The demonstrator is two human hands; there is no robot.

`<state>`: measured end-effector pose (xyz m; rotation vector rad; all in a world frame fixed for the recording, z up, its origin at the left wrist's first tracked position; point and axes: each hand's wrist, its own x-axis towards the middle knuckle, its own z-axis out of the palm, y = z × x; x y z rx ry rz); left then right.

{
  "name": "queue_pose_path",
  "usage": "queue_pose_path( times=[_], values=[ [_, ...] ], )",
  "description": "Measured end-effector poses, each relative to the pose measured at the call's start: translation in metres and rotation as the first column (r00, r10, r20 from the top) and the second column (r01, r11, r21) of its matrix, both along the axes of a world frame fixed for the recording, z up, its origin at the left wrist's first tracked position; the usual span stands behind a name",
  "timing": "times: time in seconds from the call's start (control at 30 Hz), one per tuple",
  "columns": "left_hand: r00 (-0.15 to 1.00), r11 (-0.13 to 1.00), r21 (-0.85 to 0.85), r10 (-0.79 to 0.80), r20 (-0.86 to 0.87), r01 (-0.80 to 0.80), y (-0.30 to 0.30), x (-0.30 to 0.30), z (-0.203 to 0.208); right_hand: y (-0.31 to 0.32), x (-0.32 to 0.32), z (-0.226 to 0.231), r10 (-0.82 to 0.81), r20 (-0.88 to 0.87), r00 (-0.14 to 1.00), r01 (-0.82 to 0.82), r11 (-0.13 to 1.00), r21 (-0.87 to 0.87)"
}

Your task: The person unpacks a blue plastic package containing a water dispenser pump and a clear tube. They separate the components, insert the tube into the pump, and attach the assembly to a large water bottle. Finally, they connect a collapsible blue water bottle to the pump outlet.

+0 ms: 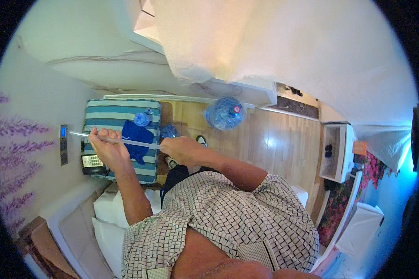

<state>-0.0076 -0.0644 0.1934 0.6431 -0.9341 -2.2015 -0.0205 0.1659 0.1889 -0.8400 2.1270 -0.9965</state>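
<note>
A long, thin, whitish translucent tube (135, 142) stretches between my hands above a small table. My left hand (109, 148) is closed around it near its left part, with the free end poking out past my fingers toward the wall. At the tube's other end, my right hand (178, 149) grips it with curled fingers. Below, a dark blue cloth (137, 132) lies crumpled on the table's blue-and-white striped cover (111, 110). A small light-blue plastic piece (142, 119) rests beside that cloth. Crumpled clear-blue plastic (169, 131) shows just beyond my right hand.
A large blue water jug (226, 113) stands on the wooden floor (274, 139). At the table's left edge sits a telephone (94, 162). Wall switches (64, 144) are close by on the left. White pillows (109, 232) lie lower left; a white shelf unit (336, 153) stands right.
</note>
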Motion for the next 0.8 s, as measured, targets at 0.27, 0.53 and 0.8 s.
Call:
queue_pose_path(
  times=[0.27, 0.53, 0.8],
  values=[
    [0.872, 0.609, -0.783, 0.305, 0.381, 0.129, 0.07, 0.006, -0.096, 0.113, -0.003, -0.019, -0.242, -0.168, 0.956, 0.258, 0.963, 0.08],
    [0.304, -0.669, -0.284, -0.09, 0.948, 0.687, 0.232, 0.006, -0.085, 0.184, -0.013, -0.104, -0.036, -0.001, 0.999, 0.036, 0.981, 0.192],
    [0.199, -0.443, -0.27, -0.201, 0.959, 0.855, 0.295, 0.027, -0.152, 0.275, -0.03, -0.193, 0.131, 0.014, 0.991, -0.132, 0.98, 0.148]
  ],
)
